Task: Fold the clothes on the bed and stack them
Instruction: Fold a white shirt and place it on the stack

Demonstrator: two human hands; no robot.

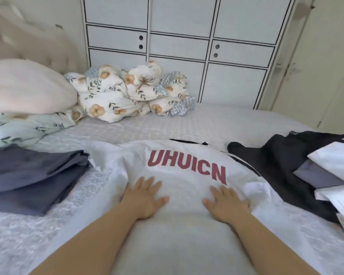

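White shirt (179, 175) lies spread mid-bed, long axis running away from the person. Left hand (145, 197) and right hand (225, 203) press flat on it, fingers spread. Folded grey stack (32, 175) left; dark unfolded heap (286, 175) right, beside right hand.

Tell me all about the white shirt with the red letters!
The shirt is white, soft-looking cloth with red letters reading UHUICN. It lies spread out, a bit wrinkled and not yet folded, in the middle of the bed. Both hands press flat on it: the left hand and the right hand, fingers spread. Its right edge lies against dark clothes.
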